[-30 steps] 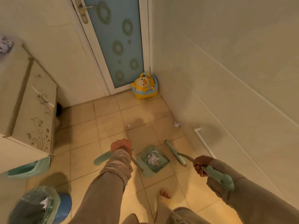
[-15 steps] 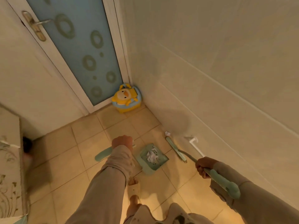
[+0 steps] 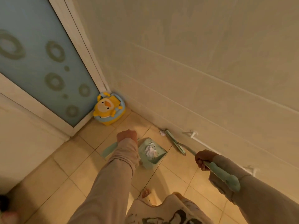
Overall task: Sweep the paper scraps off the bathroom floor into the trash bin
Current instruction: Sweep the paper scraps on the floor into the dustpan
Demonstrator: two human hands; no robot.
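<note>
My left hand (image 3: pixel 127 136) grips the handle of a pale green dustpan (image 3: pixel 159 155) that rests on the tiled floor, with crumpled white paper (image 3: pixel 150 151) inside it. My right hand (image 3: pixel 203 160) holds the pale green broom handle (image 3: pixel 224 177). The broom head (image 3: pixel 174 142) lies along the base of the right wall. A small white paper scrap (image 3: pixel 162 132) sits on the floor at the far tip of the broom head, close to the wall. The trash bin is out of view.
A yellow duck-shaped child's potty (image 3: pixel 108 108) stands in the corner by the frosted blue door (image 3: pixel 40 62). The tiled wall (image 3: pixel 210 94) runs along the right with small white brackets (image 3: pixel 191 134) low down. My bare foot (image 3: pixel 146 193) is on the floor below the dustpan.
My view has swung right and closer to the corner; cabinet and trash bin left the frame. The broom head moved to the wall beside the scrap. The dustpan stays with me.
</note>
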